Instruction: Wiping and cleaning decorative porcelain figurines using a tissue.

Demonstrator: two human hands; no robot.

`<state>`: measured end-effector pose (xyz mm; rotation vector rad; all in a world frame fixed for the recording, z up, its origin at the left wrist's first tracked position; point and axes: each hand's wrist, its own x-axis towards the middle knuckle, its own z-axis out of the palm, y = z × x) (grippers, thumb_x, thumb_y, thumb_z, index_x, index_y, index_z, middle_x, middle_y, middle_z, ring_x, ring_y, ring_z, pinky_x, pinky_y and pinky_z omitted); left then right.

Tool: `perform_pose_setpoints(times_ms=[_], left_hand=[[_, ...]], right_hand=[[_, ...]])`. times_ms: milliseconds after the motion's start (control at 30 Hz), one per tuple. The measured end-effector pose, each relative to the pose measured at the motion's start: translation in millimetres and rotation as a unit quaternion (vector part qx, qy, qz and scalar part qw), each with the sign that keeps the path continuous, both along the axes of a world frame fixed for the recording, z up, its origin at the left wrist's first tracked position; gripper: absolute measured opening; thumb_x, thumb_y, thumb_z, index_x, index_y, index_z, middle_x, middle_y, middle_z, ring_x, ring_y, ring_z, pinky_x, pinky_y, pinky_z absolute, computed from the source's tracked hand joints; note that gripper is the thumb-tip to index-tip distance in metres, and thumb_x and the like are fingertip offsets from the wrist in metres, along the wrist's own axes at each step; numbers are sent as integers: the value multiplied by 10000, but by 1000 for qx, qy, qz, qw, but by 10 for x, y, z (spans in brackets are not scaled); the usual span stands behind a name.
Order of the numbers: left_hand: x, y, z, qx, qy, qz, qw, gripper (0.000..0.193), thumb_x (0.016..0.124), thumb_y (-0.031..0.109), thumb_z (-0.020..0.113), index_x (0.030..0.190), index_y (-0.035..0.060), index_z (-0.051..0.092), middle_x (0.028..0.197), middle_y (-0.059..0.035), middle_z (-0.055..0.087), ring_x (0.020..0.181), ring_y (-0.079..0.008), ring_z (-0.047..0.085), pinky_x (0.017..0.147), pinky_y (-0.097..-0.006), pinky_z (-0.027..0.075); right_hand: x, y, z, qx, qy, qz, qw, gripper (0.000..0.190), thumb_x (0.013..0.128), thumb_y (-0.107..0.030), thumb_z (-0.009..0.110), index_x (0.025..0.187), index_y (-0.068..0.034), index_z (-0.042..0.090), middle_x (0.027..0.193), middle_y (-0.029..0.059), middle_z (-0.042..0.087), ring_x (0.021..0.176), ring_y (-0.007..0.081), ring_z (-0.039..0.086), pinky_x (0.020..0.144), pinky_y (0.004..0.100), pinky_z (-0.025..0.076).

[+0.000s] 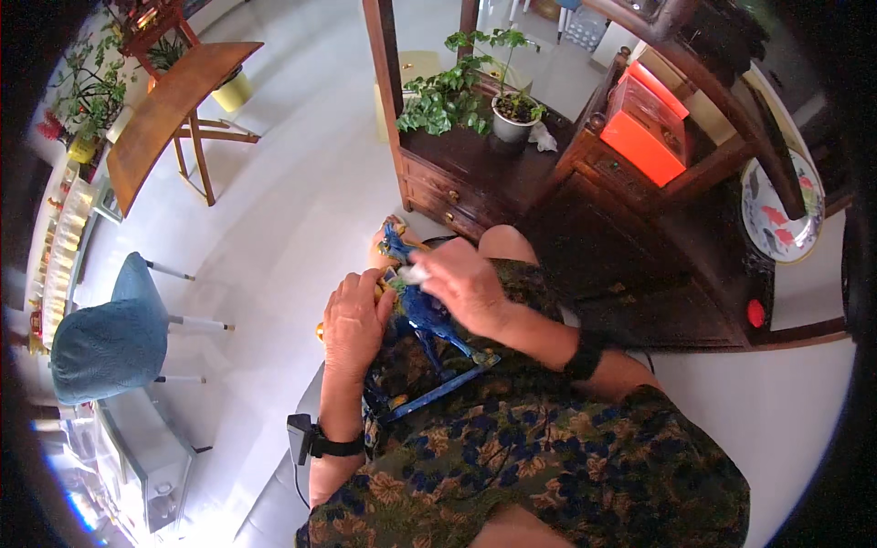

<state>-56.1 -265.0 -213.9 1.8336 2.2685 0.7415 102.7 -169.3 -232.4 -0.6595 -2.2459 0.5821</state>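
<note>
A glossy blue horse figurine (426, 309) with yellow and green patches lies tilted across my lap, its legs and flat blue base towards my body. My left hand (356, 318) rests on its left side, fingers curled over the yellow and green part and gripping it. My right hand (462, 281), blurred, is over the figurine near its neck and pinches a small white cloth or tissue (414, 275) against it. Part of the figurine's head shows beyond my fingers. The underside of the figurine is hidden.
A dark wooden cabinet (473, 198) stands ahead and to the right, bearing a potted plant (514, 120), an orange box (644, 130) and a decorated plate (782, 205). A blue covered chair (113, 342) and a wooden folding table (178, 103) are at the left.
</note>
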Motion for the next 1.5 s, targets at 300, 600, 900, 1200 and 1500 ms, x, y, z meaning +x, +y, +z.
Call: perform_pose_setpoints(times_ms=[300, 600, 900, 1200, 1500], left_hand=[[-6, -9, 15, -15, -3, -6, 1000, 264, 790, 200, 591, 1029, 104, 531, 843, -102, 521, 830, -288, 532, 738, -399, 426], [-4, -13, -3, -21, -16, 2, 1000, 210, 815, 185, 555, 1007, 101, 531, 866, -110, 529, 828, -306, 540, 721, -404, 438], [-3, 62, -19, -12, -30, -13, 999, 238, 797, 164, 570, 1016, 80, 528, 856, -113, 524, 812, -303, 535, 723, -400, 431], [-28, -36, -119, 30, -40, -14, 999, 240, 783, 151, 582, 1003, 62, 550, 882, -140, 560, 828, -323, 554, 741, -399, 449], [-14, -23, -89, 20, -14, 7, 1000, 278, 796, 257, 582, 991, 75, 504, 832, -133, 529, 843, -314, 535, 751, -416, 433]], right_hand=[[-177, 392, -436, -49, -64, -11, 997, 323, 757, -131, 605, 1079, -120, 588, 970, 85, 570, 936, 304, 490, 780, 404, 442], [-315, 576, -692, -260, -103, -26, 960, 336, 857, -307, 455, 884, -19, 627, 816, 222, 599, 788, 358, 583, 698, 426, 440], [-77, 560, -955, -226, -7, 30, 974, 307, 884, -321, 440, 1016, -101, 607, 824, 216, 598, 729, 362, 594, 673, 451, 444], [-379, 685, -815, -516, -82, 94, 847, 335, 867, -301, 491, 991, -18, 619, 936, 48, 630, 837, 91, 559, 737, 252, 442], [110, 292, -484, -763, 89, 141, 625, 341, 813, -224, 583, 1073, -7, 544, 900, 59, 625, 772, 124, 589, 681, 265, 478]])
